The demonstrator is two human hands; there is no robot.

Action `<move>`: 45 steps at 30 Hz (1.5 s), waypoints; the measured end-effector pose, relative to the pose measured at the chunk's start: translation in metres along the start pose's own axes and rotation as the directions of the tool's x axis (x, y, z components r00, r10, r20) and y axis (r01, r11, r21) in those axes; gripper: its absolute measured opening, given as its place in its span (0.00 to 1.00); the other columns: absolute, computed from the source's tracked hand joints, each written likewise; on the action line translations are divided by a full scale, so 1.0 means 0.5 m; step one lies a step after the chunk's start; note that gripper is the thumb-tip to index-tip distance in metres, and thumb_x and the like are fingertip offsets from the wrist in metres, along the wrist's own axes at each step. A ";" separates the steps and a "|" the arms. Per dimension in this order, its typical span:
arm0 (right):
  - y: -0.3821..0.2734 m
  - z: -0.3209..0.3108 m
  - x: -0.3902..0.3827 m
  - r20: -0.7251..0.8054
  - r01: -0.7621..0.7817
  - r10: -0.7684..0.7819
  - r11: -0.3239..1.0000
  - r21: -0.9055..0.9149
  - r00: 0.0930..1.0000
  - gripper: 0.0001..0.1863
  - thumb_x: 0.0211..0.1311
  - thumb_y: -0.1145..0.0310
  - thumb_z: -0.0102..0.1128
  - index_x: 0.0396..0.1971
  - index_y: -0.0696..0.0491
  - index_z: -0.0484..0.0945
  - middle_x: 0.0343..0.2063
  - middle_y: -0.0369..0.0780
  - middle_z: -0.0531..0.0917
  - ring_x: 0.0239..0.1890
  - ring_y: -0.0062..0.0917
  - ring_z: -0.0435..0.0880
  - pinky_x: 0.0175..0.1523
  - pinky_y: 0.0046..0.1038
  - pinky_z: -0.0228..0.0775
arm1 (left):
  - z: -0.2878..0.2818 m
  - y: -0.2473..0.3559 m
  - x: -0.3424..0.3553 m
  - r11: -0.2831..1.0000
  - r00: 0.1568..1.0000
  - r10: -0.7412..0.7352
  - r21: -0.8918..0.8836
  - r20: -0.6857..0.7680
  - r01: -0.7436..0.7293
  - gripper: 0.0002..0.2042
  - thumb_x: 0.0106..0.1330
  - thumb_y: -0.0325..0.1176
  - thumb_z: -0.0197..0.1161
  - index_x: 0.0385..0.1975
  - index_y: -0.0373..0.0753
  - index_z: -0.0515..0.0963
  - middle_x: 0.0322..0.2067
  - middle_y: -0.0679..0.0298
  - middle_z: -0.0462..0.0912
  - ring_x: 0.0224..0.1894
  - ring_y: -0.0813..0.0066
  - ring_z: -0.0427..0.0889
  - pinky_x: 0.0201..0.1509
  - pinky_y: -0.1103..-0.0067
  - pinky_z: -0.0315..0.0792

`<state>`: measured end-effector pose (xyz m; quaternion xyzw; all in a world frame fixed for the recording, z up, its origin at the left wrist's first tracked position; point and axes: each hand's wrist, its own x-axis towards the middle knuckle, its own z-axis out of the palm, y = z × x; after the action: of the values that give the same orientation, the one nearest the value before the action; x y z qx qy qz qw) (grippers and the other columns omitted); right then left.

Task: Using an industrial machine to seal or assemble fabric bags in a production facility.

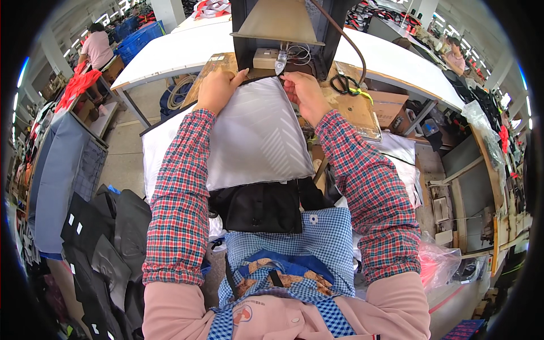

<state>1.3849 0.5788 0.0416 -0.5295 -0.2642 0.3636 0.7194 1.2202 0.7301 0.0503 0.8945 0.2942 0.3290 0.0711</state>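
Observation:
A light grey-white fabric panel [243, 136] with a dark bound upper edge hangs from the worktop toward my lap. My left hand [218, 90] grips that dark edge, thumb on top and pointing right. My right hand [306, 93] pinches the panel's upper right corner between thumb and fingers. Between my hands, the corner lies right at the metal tip [280, 61] of a press machine [277, 25], which has a beige tapered guard. Whether the tip touches the cloth I cannot tell. The fingertips under the edge are partly hidden.
Black-handled scissors [344, 85] lie on the worn wooden board [357, 113] right of the machine. White tables [164, 54] stretch out behind. Dark cut pieces [107, 243] are heaped at lower left. Black cloth [258, 207] rests on my lap. Other people [97, 48] sit farther off.

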 end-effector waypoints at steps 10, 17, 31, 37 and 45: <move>0.000 0.013 -0.005 -0.056 0.029 -0.029 1.000 -0.006 0.998 0.06 0.57 0.68 0.59 0.25 0.53 0.77 0.21 0.31 0.74 0.25 0.16 0.72 0.29 0.20 0.63 | 0.005 -0.008 0.000 1.000 1.000 -0.012 0.000 -0.023 0.012 0.28 0.65 0.57 0.53 0.24 0.35 0.84 0.18 0.48 0.80 0.23 0.51 0.81 0.33 0.64 0.75; 0.009 0.016 0.002 -0.045 0.032 -0.031 0.999 0.025 0.999 0.05 0.58 0.66 0.60 0.26 0.51 0.78 0.23 0.29 0.74 0.27 0.16 0.72 0.32 0.21 0.66 | 0.006 -0.007 0.000 1.000 0.999 -0.003 0.011 -0.034 0.004 0.28 0.65 0.57 0.53 0.24 0.35 0.84 0.18 0.47 0.79 0.23 0.51 0.81 0.34 0.63 0.75; 0.156 -0.242 -0.215 0.164 -0.019 0.138 0.818 -0.575 0.977 0.27 0.60 0.54 0.63 0.49 0.61 0.73 0.42 0.42 0.80 0.46 0.28 0.79 0.50 0.27 0.72 | -0.159 -0.033 -0.194 0.980 0.992 -0.111 -0.173 -0.059 0.100 0.23 0.68 0.47 0.57 0.25 0.28 0.78 0.16 0.43 0.70 0.15 0.70 0.67 0.23 0.70 0.63; 0.357 -0.259 -0.293 0.091 0.022 0.084 0.609 -0.793 0.992 0.46 0.47 0.50 0.73 0.56 0.70 0.65 0.51 0.53 0.76 0.54 0.34 0.76 0.59 0.30 0.66 | -0.365 0.053 -0.315 0.979 0.975 -0.104 -0.195 -0.199 0.065 0.17 0.70 0.37 0.55 0.25 0.26 0.70 0.21 0.76 0.59 0.24 0.86 0.60 0.24 0.79 0.57; 0.435 -0.160 -0.353 0.277 0.205 -0.039 0.770 -0.604 0.960 0.18 0.59 0.56 0.59 0.43 0.51 0.82 0.42 0.46 0.84 0.47 0.38 0.81 0.53 0.35 0.70 | -0.503 0.225 -0.419 0.957 0.954 0.250 -0.106 -0.166 -0.269 0.21 0.68 0.41 0.53 0.19 0.32 0.61 0.17 0.56 0.58 0.19 0.64 0.62 0.25 0.71 0.55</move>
<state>1.2879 0.4296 -0.1888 -0.6704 -0.4920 0.2703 0.4853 0.9876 0.5016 0.1666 0.8916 0.1566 0.4204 0.0619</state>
